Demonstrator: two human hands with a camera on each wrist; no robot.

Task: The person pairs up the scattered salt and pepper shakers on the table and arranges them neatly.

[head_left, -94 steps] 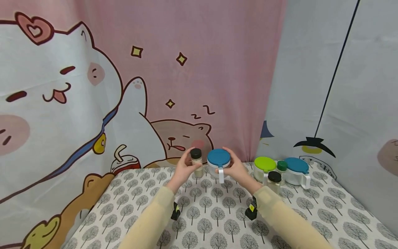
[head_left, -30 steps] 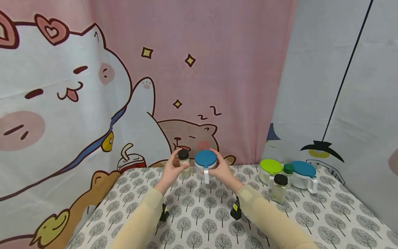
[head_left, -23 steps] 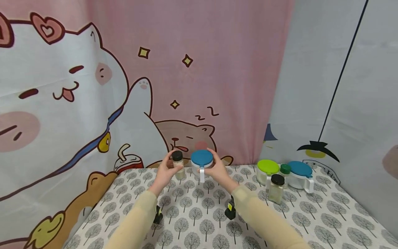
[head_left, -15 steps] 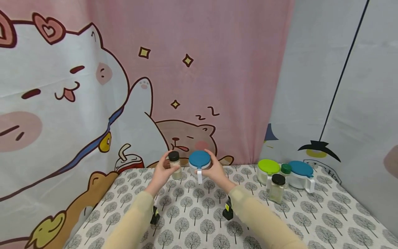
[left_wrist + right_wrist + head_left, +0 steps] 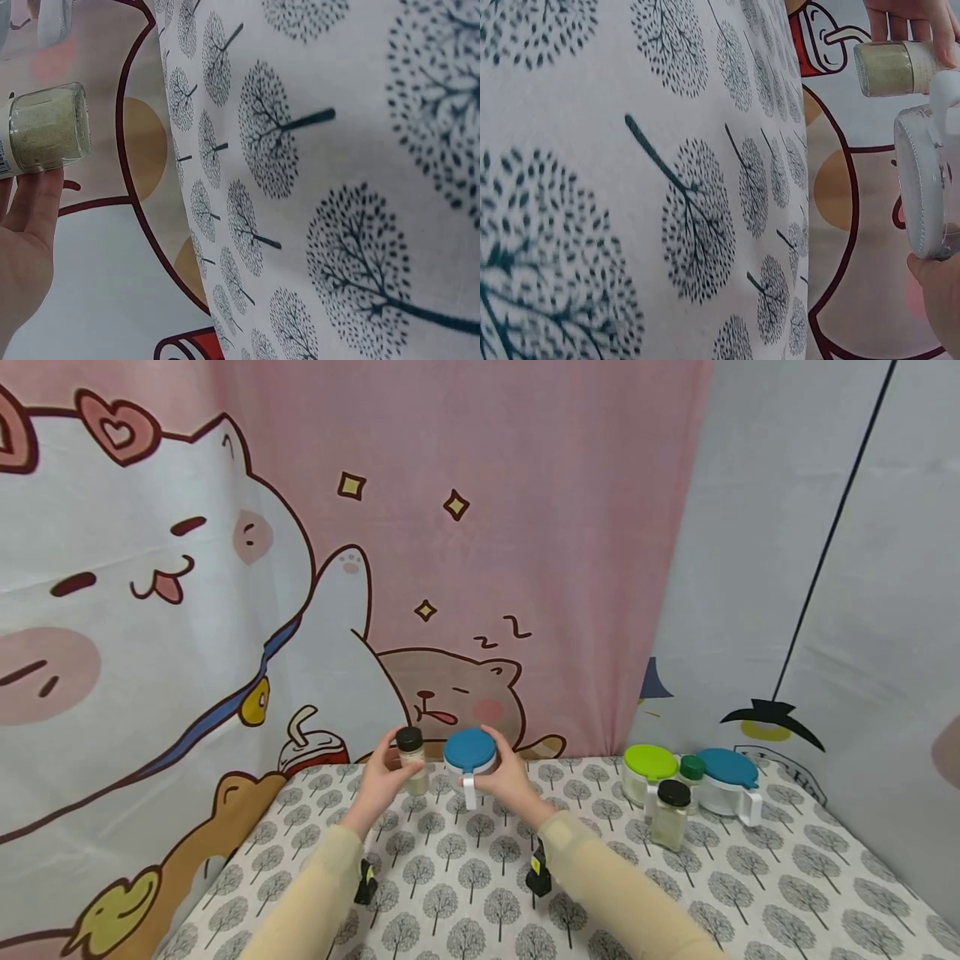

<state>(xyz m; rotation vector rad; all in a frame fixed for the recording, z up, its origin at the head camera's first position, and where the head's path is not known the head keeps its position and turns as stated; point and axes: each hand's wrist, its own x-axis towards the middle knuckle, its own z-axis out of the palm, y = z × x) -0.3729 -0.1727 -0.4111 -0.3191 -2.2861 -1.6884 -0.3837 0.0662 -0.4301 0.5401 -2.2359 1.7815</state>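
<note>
My left hand (image 5: 380,787) grips a glass spice jar (image 5: 415,777) with a black lid and pale powder inside. My right hand (image 5: 512,782) holds a seasoning pot (image 5: 470,750) with a blue lid and a white handle. Both are upright and side by side, a small gap between them. In the left wrist view the spice jar (image 5: 51,129) has its base off the cloth, fingers beneath and around it. The right wrist view catches the bottom of the seasoning pot (image 5: 916,184), also raised, with the spice jar (image 5: 885,69) beyond it.
To the right stand a green-lidded seasoning pot (image 5: 649,763), a small jar with a dark green lid (image 5: 692,768), another blue-lidded pot (image 5: 726,768) and a black-lidded spice jar (image 5: 671,818). A tree-print cloth (image 5: 480,893) covers the table; a cartoon curtain (image 5: 540,568) hangs behind.
Both hands have shifted left and slightly lower in the head view, carrying the spice jar and seasoning pot along. The containers on the right stay put.
</note>
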